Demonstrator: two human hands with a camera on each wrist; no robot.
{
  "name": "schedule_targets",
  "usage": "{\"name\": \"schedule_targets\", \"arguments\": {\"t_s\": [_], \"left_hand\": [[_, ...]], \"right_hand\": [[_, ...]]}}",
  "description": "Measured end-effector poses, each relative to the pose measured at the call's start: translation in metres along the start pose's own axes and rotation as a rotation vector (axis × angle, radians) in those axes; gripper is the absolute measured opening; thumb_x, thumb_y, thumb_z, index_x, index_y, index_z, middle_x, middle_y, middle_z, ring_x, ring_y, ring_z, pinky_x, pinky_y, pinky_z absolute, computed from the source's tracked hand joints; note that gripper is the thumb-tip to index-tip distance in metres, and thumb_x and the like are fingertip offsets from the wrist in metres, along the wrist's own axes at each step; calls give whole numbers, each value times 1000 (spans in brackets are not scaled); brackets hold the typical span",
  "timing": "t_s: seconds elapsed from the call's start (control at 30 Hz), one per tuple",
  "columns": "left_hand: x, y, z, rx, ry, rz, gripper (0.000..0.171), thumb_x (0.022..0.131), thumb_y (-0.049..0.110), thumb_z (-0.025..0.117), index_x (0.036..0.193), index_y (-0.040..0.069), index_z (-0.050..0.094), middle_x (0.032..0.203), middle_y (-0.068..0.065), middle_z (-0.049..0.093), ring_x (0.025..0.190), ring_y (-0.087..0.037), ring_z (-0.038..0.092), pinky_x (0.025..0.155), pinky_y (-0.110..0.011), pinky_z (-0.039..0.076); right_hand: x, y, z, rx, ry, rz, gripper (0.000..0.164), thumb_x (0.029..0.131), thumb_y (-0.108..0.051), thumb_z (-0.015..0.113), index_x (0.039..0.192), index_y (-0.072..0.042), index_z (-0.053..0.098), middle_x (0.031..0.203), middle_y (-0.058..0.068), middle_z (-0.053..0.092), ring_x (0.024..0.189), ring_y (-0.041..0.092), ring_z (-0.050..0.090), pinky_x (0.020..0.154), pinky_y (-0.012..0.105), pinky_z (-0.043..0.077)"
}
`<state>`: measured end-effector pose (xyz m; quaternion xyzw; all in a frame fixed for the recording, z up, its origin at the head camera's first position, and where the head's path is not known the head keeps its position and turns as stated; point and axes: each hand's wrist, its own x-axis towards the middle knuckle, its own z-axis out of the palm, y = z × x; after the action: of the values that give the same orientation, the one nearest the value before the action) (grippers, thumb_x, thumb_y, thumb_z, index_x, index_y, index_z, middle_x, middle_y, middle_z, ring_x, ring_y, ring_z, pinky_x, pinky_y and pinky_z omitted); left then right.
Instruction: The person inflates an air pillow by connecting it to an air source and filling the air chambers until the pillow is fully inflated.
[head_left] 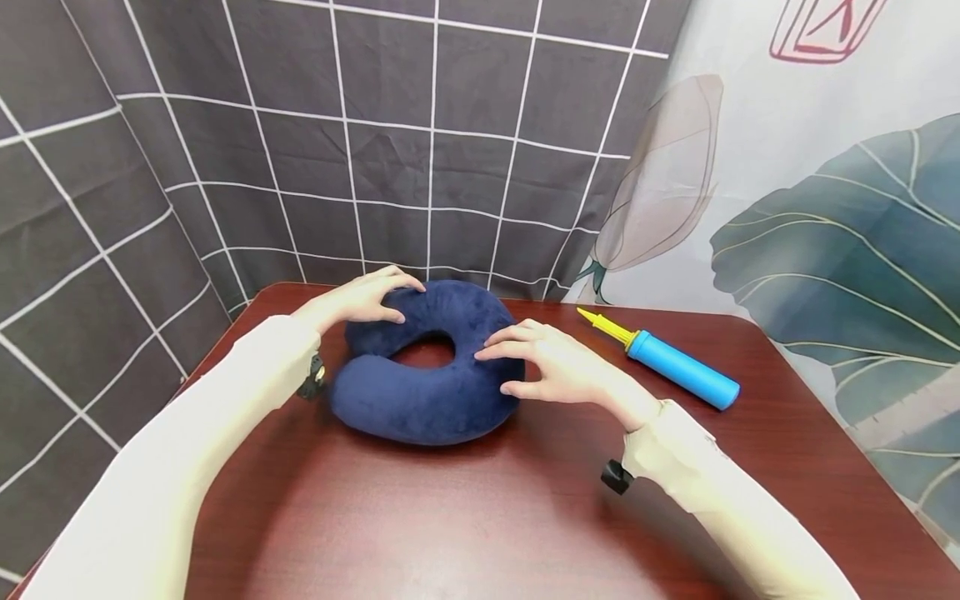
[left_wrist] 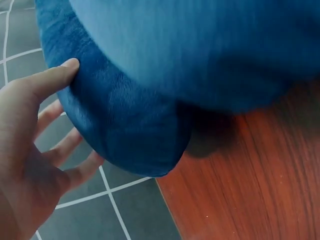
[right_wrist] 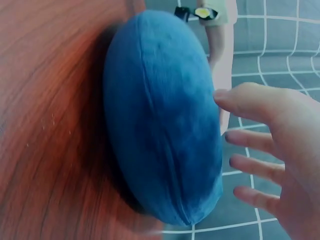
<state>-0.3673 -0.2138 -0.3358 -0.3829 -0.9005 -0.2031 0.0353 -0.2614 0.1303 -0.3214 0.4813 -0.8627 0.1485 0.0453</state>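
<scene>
A navy-blue U-shaped neck pillow (head_left: 427, 408) lies on the brown table, its opening toward the left. My left hand (head_left: 367, 296) is over its far arm, fingers spread along the outer side. In the left wrist view, the thumb of my left hand (left_wrist: 30, 135) overlaps the plush pillow (left_wrist: 135, 135); whether it presses cannot be told. My right hand (head_left: 562, 362) is at the pillow's right curve, fingers parted and loosely bent. The right wrist view has my right hand (right_wrist: 280, 145) beside the seamed outer side of the pillow (right_wrist: 160, 115), gripping nothing.
A blue hand pump (head_left: 682, 367) with a yellow nozzle (head_left: 603, 325) lies at the table's right rear. Behind the table (head_left: 435, 517) hangs a dark grey curtain (head_left: 390, 158) with white grid lines. A white, leaf-patterned cloth (head_left: 750, 192) hangs on the right.
</scene>
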Motion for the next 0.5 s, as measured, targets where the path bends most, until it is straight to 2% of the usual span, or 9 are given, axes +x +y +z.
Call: {"name": "schedule_targets", "arguments": {"t_s": [0.07,0.3,0.5], "left_hand": [[-3,2,0,11,15,-20,53,81,15,77,130,12,58,124,-20,56,117,-35,52,98,-52,43],[-10,16,8,59,47,-193,53,82,18,78,132,16,58,126,-19,56,116,-37,58,97,-54,46],[-16,23,13,67,98,-242,54,80,21,80,130,16,60,126,-19,57,113,-36,60,92,-54,49]], "right_hand": [[-1,-3,-1,-27,21,0,42,90,-33,71,131,-27,64,133,-4,62,124,17,51,106,41,42],[-6,-9,0,-70,78,57,42,90,-33,71,131,-26,64,131,-1,63,121,18,53,102,40,45],[-11,-12,3,-81,125,154,41,92,-32,69,132,-26,63,127,1,64,119,21,55,99,41,47]]}}
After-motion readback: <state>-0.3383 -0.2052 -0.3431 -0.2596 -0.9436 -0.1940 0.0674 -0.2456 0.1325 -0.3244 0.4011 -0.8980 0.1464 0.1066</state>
